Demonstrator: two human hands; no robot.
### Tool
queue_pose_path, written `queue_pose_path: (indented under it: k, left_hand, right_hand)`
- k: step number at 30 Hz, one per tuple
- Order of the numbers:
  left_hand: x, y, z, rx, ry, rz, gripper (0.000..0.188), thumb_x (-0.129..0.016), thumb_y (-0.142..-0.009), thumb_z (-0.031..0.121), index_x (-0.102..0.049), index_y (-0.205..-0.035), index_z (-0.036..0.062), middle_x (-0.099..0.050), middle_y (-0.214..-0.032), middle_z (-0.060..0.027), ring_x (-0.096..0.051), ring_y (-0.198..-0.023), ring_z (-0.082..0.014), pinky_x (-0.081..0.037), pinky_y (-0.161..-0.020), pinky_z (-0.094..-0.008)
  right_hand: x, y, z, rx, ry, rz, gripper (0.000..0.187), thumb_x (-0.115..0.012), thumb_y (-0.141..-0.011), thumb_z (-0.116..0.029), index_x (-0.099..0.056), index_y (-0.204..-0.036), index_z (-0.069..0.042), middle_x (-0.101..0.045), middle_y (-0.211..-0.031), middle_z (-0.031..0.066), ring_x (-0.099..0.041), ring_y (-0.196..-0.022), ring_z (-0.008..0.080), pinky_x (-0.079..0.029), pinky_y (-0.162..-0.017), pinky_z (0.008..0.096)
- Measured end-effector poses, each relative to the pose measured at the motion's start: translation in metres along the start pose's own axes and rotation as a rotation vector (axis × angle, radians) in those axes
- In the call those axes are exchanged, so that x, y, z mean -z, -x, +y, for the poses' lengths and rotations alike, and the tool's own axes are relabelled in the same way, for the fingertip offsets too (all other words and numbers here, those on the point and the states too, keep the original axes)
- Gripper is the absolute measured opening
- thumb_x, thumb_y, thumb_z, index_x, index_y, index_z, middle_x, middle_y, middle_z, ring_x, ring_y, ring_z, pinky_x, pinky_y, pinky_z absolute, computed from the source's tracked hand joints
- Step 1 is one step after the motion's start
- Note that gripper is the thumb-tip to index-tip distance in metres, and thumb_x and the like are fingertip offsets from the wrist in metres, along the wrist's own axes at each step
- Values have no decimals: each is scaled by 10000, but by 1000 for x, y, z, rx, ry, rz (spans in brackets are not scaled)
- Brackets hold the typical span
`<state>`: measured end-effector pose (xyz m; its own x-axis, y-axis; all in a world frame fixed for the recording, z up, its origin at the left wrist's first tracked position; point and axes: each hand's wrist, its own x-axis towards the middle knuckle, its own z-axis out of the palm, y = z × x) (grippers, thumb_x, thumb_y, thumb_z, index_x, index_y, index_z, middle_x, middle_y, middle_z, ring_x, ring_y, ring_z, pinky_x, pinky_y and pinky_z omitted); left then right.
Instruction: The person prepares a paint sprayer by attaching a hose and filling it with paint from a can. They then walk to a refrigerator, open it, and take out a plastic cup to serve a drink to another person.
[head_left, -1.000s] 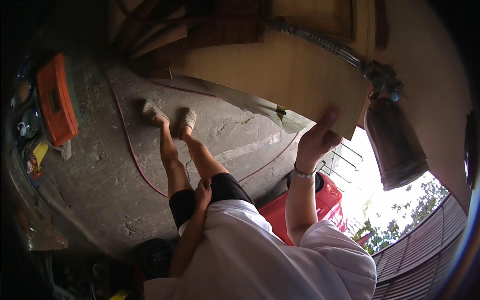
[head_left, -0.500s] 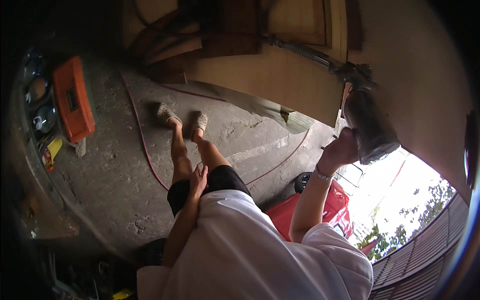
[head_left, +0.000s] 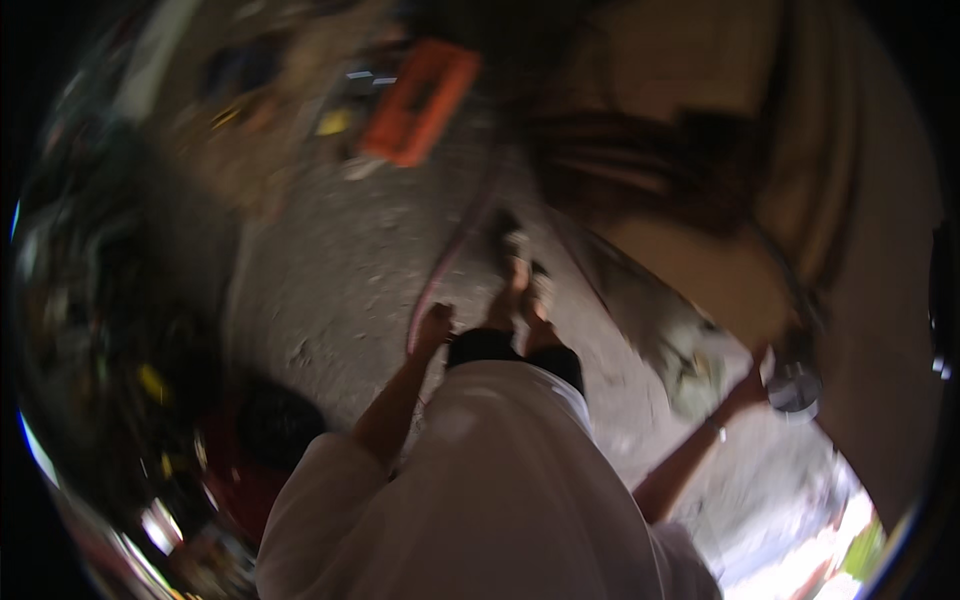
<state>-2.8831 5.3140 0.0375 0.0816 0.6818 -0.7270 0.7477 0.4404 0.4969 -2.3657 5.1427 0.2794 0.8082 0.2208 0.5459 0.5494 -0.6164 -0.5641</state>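
Swinging away from the doorway, the right hand [head_left: 752,385] is now gripping a grey metal canister [head_left: 795,385] beside the wall; it looks heavy, rigid, best held round its body. Left hand [head_left: 435,325] is hanging loosely curled, holding nothing.

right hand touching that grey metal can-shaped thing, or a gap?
Cannot tell. In the head view the right hand reaches up beside the grey metal cylinder, but motion blur hides whether they meet.
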Motion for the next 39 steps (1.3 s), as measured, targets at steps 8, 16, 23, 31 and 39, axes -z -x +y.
queue_pose_path:
  k: [8,16,23,31,39]
  left_hand:
    - [13,111,-100,333,483,240,400,-596,-974,386,-594,-1009,-12,-683,-722,-138,-680,-537,-235,-560,-497,-351]
    - [-111,228,-184,570,446,158,526,-606,-952,510,-641,-1073,-1,-712,-748,-171,-725,-623,-266,-573,-593,-376]
    - [-182,238,-219,527,556,349,495,-556,-963,502,-678,-1103,43,-736,-844,-162,-731,-793,-303,-559,-760,-420]
    - [-127,207,-282,552,720,373,560,-564,-929,590,-673,-1064,58,-731,-813,-144,-726,-751,-279,-555,-737,-420]
    - [120,194,-419,679,857,365,512,-557,-938,537,-675,-1045,50,-698,-695,-123,-686,-652,-241,-540,-647,-410]
  right_hand:
    - [4,116,20,21,15,-149,700,-758,-904,-298,-369,-1387,25,-467,-1343,216,-558,-1131,349,-517,-948,473]
    - [-92,175,51,62,-279,-1444,415,-636,-987,-311,-530,-1219,17,-610,-1183,210,-617,-1056,302,-512,-907,420]
    - [-172,178,-60,495,-177,-1657,357,-618,-993,-304,-584,-1169,5,-674,-1074,180,-661,-979,293,-523,-861,395]
    - [-244,279,-268,767,-323,-1768,348,-619,-986,-290,-601,-1155,14,-674,-1093,165,-647,-967,267,-519,-840,380]
    - [-255,459,-418,806,-217,-2002,296,-649,-964,-264,-617,-1102,-4,-691,-1022,148,-668,-895,231,-532,-788,354]
